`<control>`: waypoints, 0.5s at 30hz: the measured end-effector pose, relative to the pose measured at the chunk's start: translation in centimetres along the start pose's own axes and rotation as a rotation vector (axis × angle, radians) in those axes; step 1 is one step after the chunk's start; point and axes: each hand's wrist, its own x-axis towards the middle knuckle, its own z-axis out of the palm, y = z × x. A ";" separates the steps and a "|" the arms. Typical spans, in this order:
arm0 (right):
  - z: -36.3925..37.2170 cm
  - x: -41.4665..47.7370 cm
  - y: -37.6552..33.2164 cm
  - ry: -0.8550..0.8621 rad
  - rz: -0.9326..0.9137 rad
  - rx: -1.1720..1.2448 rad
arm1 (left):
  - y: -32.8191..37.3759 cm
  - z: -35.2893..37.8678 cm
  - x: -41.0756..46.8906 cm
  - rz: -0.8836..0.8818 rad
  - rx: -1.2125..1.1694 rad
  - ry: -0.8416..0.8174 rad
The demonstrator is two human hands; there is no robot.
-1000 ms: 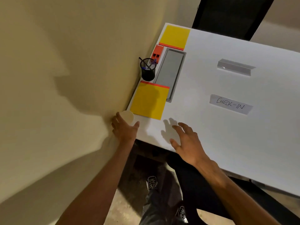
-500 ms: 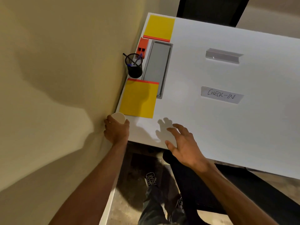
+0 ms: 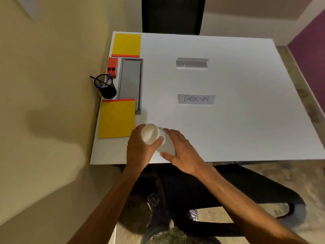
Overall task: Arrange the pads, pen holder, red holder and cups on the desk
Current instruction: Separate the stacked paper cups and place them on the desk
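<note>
Over the desk's near edge my left hand (image 3: 139,148) grips white cups (image 3: 150,133), tipped with the open mouth toward me. My right hand (image 3: 181,152) wraps the lower part of the cups; whether it is one cup or a stack I cannot tell. Two yellow pads with red strips lie along the wall side, one near (image 3: 116,119), one far (image 3: 126,44). The black mesh pen holder (image 3: 106,87) with pens stands between them by the wall. Behind it stands the red holder (image 3: 112,66).
The white desk (image 3: 237,129) butts against a beige wall on the left. A grey recessed tray (image 3: 131,83) lies beside the holders. A "CHECK-IN" label (image 3: 196,99) and a grey strip (image 3: 192,62) lie mid-desk. A dark chair (image 3: 173,14) stands behind the desk.
My left hand has lifted the cups from the desk's near-left corner and carried them right. My right hand has come in and closed on them. The view has shifted.
</note>
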 end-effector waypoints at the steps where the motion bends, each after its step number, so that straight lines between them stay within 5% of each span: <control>1: -0.8 -0.7 0.3 0.029 0.005 0.033 | 1.4 0.6 -0.5 0.035 -0.024 -0.051; 9: -8.2 -8.3 3.8 0.319 -0.007 0.174 | 11.0 5.4 -5.1 0.191 -0.107 -0.397; 15: -13.3 -15.5 7.8 0.496 0.008 0.156 | 17.4 10.5 -9.7 0.266 -0.122 -0.481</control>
